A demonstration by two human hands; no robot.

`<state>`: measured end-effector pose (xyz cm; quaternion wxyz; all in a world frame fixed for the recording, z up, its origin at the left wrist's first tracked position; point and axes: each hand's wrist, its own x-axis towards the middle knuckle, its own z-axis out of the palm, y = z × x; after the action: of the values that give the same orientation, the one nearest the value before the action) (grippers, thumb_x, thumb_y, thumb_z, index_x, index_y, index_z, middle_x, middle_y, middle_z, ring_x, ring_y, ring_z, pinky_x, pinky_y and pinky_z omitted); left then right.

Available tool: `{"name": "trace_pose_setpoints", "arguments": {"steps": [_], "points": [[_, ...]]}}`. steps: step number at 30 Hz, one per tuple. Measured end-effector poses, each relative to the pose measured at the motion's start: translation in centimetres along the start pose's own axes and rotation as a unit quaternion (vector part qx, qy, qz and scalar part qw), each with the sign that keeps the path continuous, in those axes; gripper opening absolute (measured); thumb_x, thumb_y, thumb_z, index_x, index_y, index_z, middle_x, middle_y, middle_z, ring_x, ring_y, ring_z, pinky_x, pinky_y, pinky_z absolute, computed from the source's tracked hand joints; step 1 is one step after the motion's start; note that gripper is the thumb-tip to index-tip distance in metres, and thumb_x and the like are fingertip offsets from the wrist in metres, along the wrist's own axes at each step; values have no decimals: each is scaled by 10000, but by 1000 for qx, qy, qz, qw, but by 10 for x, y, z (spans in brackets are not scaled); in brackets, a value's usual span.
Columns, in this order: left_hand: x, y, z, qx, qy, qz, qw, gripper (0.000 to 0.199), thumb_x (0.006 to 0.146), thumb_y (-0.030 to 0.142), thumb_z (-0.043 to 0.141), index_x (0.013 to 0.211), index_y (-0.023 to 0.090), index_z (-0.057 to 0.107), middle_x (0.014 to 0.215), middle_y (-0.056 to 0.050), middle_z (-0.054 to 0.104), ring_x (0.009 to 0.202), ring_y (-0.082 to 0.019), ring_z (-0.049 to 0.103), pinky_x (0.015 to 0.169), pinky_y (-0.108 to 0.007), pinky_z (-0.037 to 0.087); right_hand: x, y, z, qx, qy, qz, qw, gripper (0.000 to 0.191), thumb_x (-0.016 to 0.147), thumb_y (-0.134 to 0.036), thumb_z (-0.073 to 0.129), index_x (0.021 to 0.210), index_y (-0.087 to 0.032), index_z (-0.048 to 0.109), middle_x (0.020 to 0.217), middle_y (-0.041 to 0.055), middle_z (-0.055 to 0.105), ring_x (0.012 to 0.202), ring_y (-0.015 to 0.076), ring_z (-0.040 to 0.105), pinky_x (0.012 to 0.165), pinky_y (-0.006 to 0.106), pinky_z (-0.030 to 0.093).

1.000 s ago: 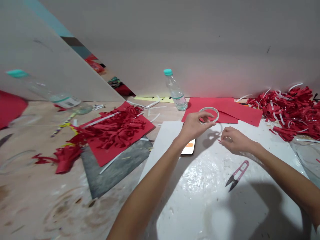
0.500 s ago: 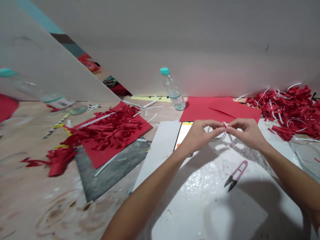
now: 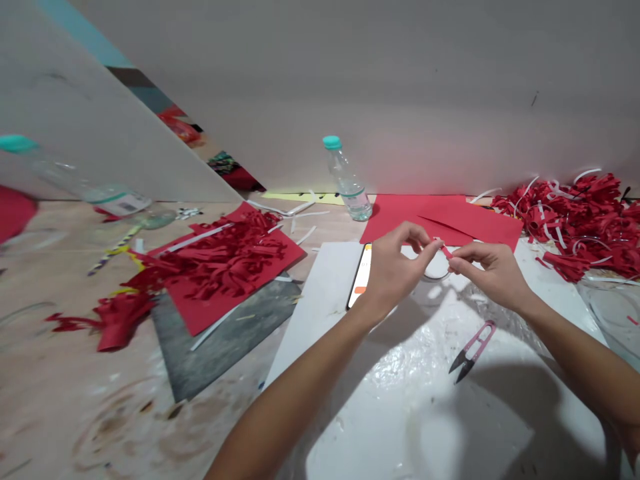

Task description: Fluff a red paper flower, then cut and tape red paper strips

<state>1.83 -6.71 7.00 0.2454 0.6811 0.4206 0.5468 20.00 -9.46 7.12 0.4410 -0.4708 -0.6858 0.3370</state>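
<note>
One skinny red strip sat pinched between left hand and right hand, thin pale ring right by it, all just beyond the pink-handled, dark-bladed snips.

The table carries a white board; on the board, pink-handled snips; beyond it, a bottle and red sheets.

A smooth pale grey wall rises directly behind the beige, brown-stained wooden tabletop. At the left, a plain light-grey panel has a slanting edge, and a narrow diagonal gap beside it shows blue and red patches. Light glares off the glossy white board on the tabletop, where soft shadows fall.
</note>
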Motion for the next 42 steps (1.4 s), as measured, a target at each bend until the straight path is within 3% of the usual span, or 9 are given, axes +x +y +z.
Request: {"name": "trace_pose_setpoints", "arguments": {"steps": [4,7,13,22,31,34,37,40,42], "points": [[-3,0,-2,92,-32,185,978,66,880,180,678,823,205,700,792,-3,752,713,-140,670,737,-302,470,-2,-2,0,27,30,-13,999,172,818,-380,748,791,-215,788,719,30,763,651,149,686,620,267,536],[-2,2,-7,92,-64,228,967,122,920,158,611,892,207,719,871,-29,769,787,-154,697,726,-301,469,-3,-4,1,36,53,-31,997,180,804,-398,765,782,-220,788,673,20,748,594,142,666,577,267,535],[4,6,-19,104,-121,245,956,129,920,288,634,962,240,747,973,-54,783,862,-188,691,793,-345,474,-5,-6,-3,10,53,-33,998,195,826,-413,740,785,-228,788,664,27,740,570,146,644,569,289,536],[6,11,-24,82,-177,221,956,251,963,375,576,867,258,776,836,-34,792,733,-180,626,732,-349,441,-7,-14,-12,54,-25,-48,997,140,801,-366,781,765,-232,802,635,11,729,534,128,632,537,259,530],[6,15,-28,118,-102,253,955,189,948,247,569,857,233,733,791,-17,770,723,-172,625,743,-341,439,-4,-10,-16,75,-47,-16,996,188,778,-405,793,803,-220,809,646,20,725,530,132,626,519,268,536],[5,17,-29,87,-136,226,961,152,938,277,591,1007,230,717,971,-45,770,886,-202,645,856,-358,473,0,-8,-19,45,-60,-9,997,193,794,-407,777,782,-215,802,646,22,722,549,129,629,540,261,525],[4,18,-27,65,-208,204,954,303,938,337,614,1217,226,655,1286,-103,673,1170,-241,589,1025,-407,442,2,-6,-20,3,-72,-15,997,198,819,-404,753,770,-217,795,637,18,719,563,127,626,555,252,500],[4,16,-25,104,-243,199,944,255,955,370,604,1154,236,690,1476,-122,527,1337,-279,479,1111,-461,365,3,-5,-21,-23,-98,-12,995,237,831,-440,735,771,-218,794,654,24,731,564,129,620,553,253,483],[4,14,-25,126,-251,179,943,211,963,377,586,1038,231,718,1461,-113,536,1329,-295,475,1104,-476,356,3,-4,-22,-24,-110,-6,994,258,829,-459,731,773,-216,795,653,25,732,559,129,615,546,251,480]]}}
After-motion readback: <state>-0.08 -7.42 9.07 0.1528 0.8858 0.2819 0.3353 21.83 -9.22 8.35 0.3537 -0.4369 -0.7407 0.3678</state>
